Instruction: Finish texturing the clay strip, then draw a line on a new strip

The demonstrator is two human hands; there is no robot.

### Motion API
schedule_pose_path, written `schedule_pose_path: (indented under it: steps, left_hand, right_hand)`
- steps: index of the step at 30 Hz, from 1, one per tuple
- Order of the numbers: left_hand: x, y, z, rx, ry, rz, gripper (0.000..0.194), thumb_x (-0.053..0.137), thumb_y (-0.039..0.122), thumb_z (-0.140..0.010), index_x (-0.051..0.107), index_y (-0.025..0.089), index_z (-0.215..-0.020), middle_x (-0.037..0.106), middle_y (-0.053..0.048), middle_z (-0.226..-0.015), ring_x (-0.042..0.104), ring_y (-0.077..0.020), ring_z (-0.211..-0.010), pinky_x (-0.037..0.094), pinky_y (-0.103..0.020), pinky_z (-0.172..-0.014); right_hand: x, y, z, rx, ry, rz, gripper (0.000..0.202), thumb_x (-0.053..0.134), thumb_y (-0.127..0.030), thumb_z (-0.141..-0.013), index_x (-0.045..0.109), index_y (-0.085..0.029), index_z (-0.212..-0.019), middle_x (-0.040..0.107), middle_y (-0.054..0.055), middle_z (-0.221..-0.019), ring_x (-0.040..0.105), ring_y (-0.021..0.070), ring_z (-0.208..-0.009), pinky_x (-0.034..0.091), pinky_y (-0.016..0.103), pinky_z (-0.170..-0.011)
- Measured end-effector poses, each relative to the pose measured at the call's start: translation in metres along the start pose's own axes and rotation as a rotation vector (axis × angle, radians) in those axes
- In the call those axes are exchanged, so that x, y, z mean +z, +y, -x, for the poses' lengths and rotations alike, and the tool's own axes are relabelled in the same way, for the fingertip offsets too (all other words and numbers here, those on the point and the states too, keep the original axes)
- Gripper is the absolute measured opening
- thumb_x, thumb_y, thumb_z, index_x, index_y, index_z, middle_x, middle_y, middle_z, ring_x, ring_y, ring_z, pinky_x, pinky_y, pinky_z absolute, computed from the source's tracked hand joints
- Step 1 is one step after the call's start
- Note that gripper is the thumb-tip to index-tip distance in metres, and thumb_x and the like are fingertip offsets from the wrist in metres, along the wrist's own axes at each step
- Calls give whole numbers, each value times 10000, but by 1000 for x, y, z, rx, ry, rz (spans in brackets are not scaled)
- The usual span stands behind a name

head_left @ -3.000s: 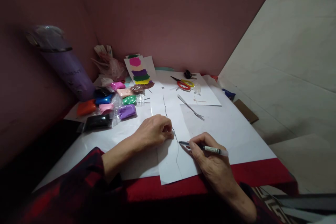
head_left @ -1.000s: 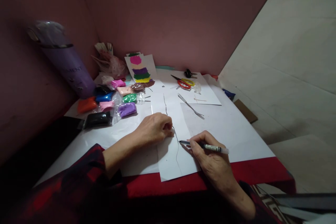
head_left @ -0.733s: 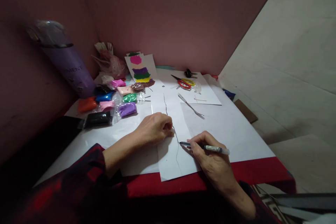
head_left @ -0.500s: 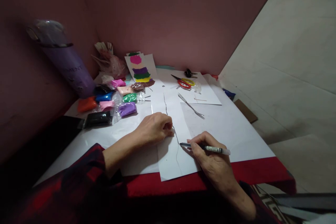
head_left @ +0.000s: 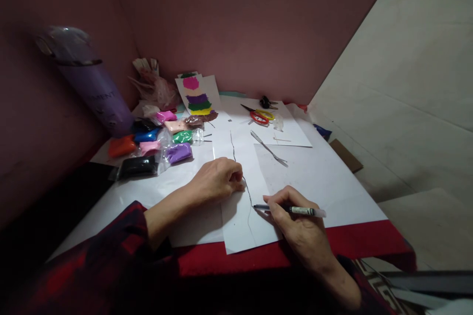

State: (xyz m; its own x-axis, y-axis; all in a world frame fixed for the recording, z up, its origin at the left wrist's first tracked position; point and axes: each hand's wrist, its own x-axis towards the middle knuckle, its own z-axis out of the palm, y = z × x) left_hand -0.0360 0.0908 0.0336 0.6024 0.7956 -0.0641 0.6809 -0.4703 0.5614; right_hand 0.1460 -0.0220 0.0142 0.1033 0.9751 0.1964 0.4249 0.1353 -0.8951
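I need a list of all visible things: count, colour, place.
Pen: one, black and grey, in right hand
Narrow paper: one, white, under left hand
Scissors: one, red and yellow handles, far side
Metal tool: one, silver, nearer than scissors
Wrapped lumps: about ten, mixed colours, left
Bottle: one, purple, far left
Plastic bag: one, pinkish, behind lumps
Painted card: one, white with patches, back left
Small objects: several, black, clear, brownish, near scissors
Tablecloth: one, red, under white sheets
Packet: one, blue, right
Board: one, brown, right
Walls: two, pink, left and back
Left hand: one, checked sleeve, on narrow paper
Right hand: one, around pen
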Motion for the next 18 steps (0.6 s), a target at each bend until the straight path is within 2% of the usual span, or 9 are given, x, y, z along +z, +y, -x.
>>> schedule_pose_path:
  steps: [5, 9, 15, 18]
  left_hand:
    - [0, -1, 0, 4, 3, -4, 110, 653, 294, -768, 662, 186, -788, 637, -34, -826, 545, -179, -753, 359, -288, -641]
    - [0, 0, 0, -4, -3, -7, 116, 663, 296, -765, 660, 183, -790, 637, -37, -826, 540, -178, -750, 357, -289, -635]
    - [-2, 2, 1, -13, -12, -1, 109, 662, 287, -764, 657, 180, -785, 642, -38, -836, 541, -177, -759, 366, -295, -646]
    - [-2, 2, 1, -9, -12, 0, 113, 653, 292, -768, 659, 182, -792, 643, -39, -839, 544, -178, -764, 370, -295, -648]
  right_hand:
    - [0, -1, 0, -4, -13, -16, 216, 589, -266, -858, 539, -216, -653, 608, -17, -614, 680, 188, -798, 530, 302, -788]
    - [0, 0, 0, 11, -34, -26, 218, 594, -273, -851, 529, -221, -649, 608, -12, -604, 698, 231, -935, 543, 309, -801]
    - [1, 0, 0, -20, -25, -36, 230, 589, -266, -838, 517, -219, -625, 577, -34, -567, 697, 197, -758, 543, 366, -873]
    - [1, -1, 0, -17, -36, -43, 226, 591, -265, -831, 520, -222, -621, 585, -30, -563, 691, 199, -748, 547, 380, -878]
